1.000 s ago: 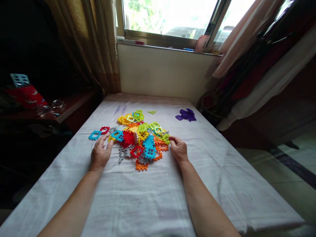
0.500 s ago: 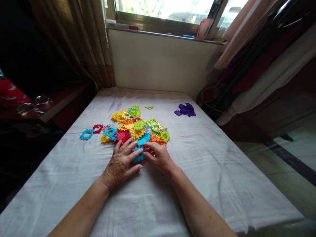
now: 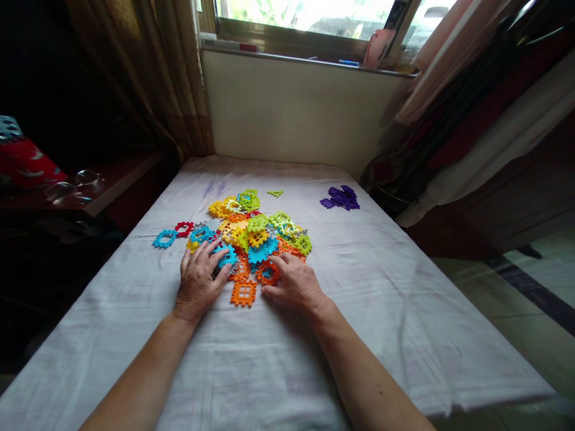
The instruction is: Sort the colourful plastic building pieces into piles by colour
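A heap of colourful interlocking plastic tiles (image 3: 234, 230) with notched edges lies in the middle of the table. My left hand (image 3: 200, 280) rests at its front left, fingers spread, the tips touching a blue tile (image 3: 227, 256). At the front right, my right hand (image 3: 294, 281) is curled, thumb and fingers around the edge of an orange frame tile (image 3: 268, 273) with blue showing through its hole. Between my hands, an orange window tile (image 3: 244, 293) lies flat on the cloth. The undersides of both hands are hidden.
Purple tiles (image 3: 341, 198) form a separate pile at the back right. A green triangular tile (image 3: 275, 193) lies behind the heap. Blue (image 3: 165, 239) and red (image 3: 184, 228) frame tiles lie to the left. Eyeglasses (image 3: 87, 178) rest on a side surface; clothes (image 3: 485, 131) hang at right.
My left hand has shifted left, and the front of the heap has spread out. Orange tiles now show between my hands, where a blue tile was. My right hand has barely moved.
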`<action>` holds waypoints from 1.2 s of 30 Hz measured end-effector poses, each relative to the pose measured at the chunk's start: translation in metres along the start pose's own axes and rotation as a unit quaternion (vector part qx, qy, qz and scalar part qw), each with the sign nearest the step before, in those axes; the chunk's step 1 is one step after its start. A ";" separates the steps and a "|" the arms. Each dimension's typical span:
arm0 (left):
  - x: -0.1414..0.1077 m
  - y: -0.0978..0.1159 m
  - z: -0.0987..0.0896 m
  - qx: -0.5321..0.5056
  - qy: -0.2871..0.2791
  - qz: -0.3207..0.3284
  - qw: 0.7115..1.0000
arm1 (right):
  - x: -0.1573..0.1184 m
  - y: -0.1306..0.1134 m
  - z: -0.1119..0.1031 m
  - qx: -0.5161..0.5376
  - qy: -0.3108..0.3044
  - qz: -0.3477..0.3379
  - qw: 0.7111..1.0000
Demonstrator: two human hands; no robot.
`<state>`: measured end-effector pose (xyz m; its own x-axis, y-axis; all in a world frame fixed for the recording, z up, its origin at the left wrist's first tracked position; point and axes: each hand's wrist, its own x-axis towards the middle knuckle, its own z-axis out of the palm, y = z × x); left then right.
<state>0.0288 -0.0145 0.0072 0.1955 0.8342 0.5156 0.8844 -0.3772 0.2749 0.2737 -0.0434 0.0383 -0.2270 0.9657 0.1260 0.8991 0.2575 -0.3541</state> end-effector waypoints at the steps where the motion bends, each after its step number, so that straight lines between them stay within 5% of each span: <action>1: 0.000 0.001 0.000 -0.001 -0.001 0.007 1.000 | 0.000 -0.002 0.000 -0.007 -0.003 -0.004 1.000; 6: -0.001 0.004 -0.001 -0.001 -0.027 0.079 0.997 | -0.001 0.016 -0.007 0.044 -0.002 -0.043 0.998; 10: -0.001 0.003 -0.001 0.015 -0.037 0.083 0.996 | -0.001 0.053 -0.019 0.106 0.065 -0.032 0.992; 16: 0.000 -0.003 -0.001 0.033 0.004 0.048 0.998 | -0.001 0.106 -0.023 0.048 0.216 0.163 0.961; 24: 0.000 -0.011 0.001 0.036 0.036 0.024 0.998 | -0.004 0.127 -0.011 -0.074 0.180 0.307 0.932; 30: 0.000 -0.016 0.004 0.029 0.056 0.019 0.998 | 0.002 0.107 -0.003 -0.066 0.277 0.207 0.936; 36: 0.000 -0.015 0.004 0.018 0.066 0.019 0.997 | 0.012 0.066 0.017 -0.049 0.234 0.033 0.970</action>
<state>0.0167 -0.0074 -0.0001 0.1730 0.7583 0.6285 0.8924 -0.3907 0.2258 0.3238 -0.0139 0.0009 0.0058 0.8528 0.5222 0.9426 0.1697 -0.2877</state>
